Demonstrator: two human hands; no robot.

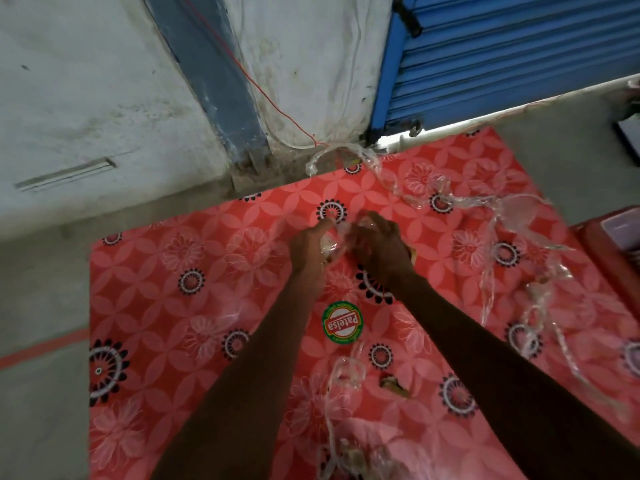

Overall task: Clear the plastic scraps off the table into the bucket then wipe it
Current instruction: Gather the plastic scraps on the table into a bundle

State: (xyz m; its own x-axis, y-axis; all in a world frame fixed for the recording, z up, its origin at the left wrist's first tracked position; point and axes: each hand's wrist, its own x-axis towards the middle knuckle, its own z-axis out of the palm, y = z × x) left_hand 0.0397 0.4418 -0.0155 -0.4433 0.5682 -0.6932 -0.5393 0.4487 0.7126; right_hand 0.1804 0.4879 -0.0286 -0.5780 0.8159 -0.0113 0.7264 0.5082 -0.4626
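Observation:
A table with a red flowered top (pixel 180 306) fills the lower view. Clear plastic scraps lie across it: a long strip (pixel 363 157) curling over the far edge, a tangle of strips (pixel 519 216) at the right, and more strips (pixel 343 372) near the front. My left hand (pixel 308 244) and my right hand (pixel 377 244) meet near the table's middle, both closed around a crumpled bunch of clear plastic (pixel 337 237). No bucket is in view.
A red object (pixel 609 251) stands at the right edge of the table. A blue roller shutter (pixel 519 53) and a stained white wall (pixel 86 98) rise behind it. A red wire (pixel 273 102) runs down the wall. Grey floor lies to the left.

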